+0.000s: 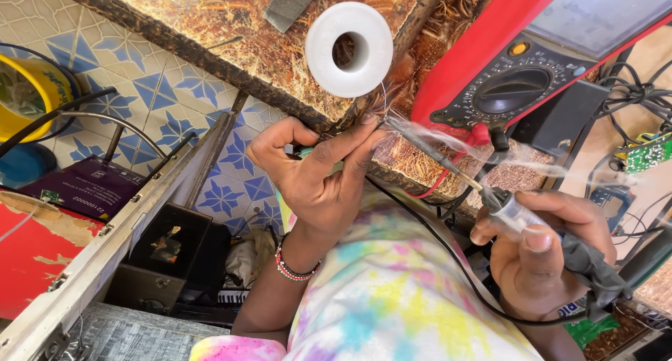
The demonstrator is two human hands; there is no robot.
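Note:
My left hand (315,172) pinches a small part with thin wire against the front edge of the worn wooden bench (210,25); a bit of green shows between the fingers. My right hand (539,252) grips a soldering iron (483,189), its tip (392,123) pointing at the spot under my left fingertips, with faint smoke trailing off it. A white spool of solder wire (348,49) stands on the bench just above, a strand running down to the joint.
A red multimeter (518,74) with a dial lies at the right, red and black leads below it. A metal file (290,4) rests on the bench. Tangled cables and a green circuit board (647,154) lie far right. A yellow bucket (24,98) stands on the tiled floor.

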